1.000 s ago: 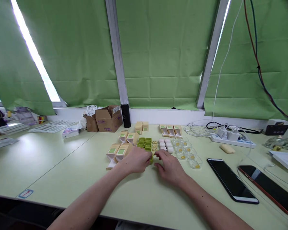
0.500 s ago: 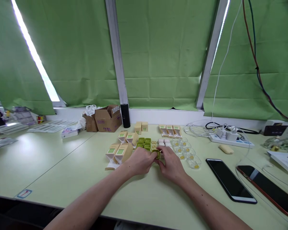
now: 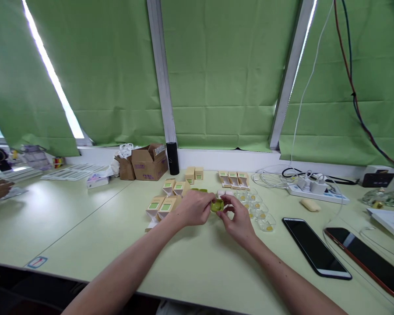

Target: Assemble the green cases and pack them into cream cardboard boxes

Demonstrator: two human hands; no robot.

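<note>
Gripping a small green cup (image 3: 217, 205) between left hand (image 3: 196, 208) and right hand (image 3: 239, 220), over the table (image 3: 197, 271). Pinched at opposite edges, probably to steady it and leave its hollow uncovered. Flanked by tan boxes (image 3: 167, 204) on the left and clear trays (image 3: 264, 223) on the right, apparently grouped to keep like with like.

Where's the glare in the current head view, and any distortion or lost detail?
Head view: window gap at left blown out to white; pale sheen on the table at left; light patch on the red-edged phone; window posts slant, probably wide-angle stretch; green cup between left hand and right hand too small for fine detail.
</note>
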